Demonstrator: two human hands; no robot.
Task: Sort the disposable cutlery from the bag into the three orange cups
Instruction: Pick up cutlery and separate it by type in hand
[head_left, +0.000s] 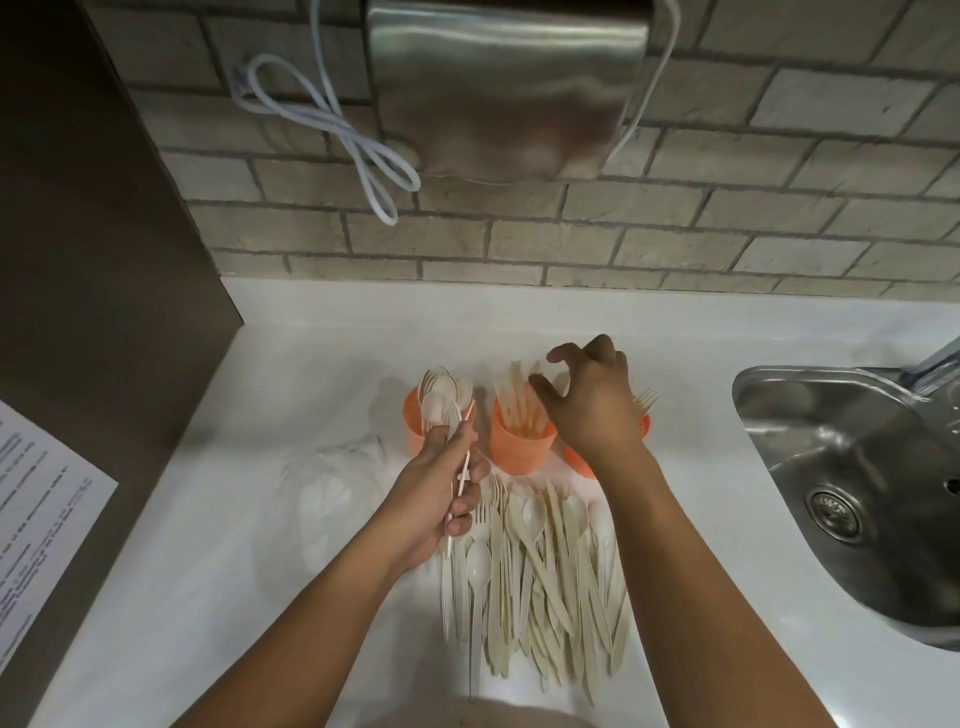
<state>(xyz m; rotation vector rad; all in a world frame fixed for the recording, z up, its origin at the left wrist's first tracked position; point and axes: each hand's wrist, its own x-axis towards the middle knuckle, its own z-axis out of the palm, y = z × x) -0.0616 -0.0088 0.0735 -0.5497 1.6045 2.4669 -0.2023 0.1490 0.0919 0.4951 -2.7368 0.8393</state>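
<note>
Three orange cups stand in a row on the white counter. The left cup (414, 434) holds spoons, the middle cup (521, 447) holds knives, and the right cup (643, 423), mostly hidden by my right hand, holds forks. My left hand (441, 499) grips a few spoons (439, 408), their bowls up beside the left cup. My right hand (592, 400) hovers over the middle and right cups with fingers spread and nothing in it. A pile of beige plastic cutlery (540, 571) lies in front of the cups. The clear plastic bag (332, 493) lies crumpled to the left.
A steel sink (852, 478) with a drain is set into the counter at right, its tap (935, 364) at the edge of view. A printed sheet (36, 499) lies at left. A brick wall with a steel dispenser (509, 88) and white cable (332, 119) rises behind.
</note>
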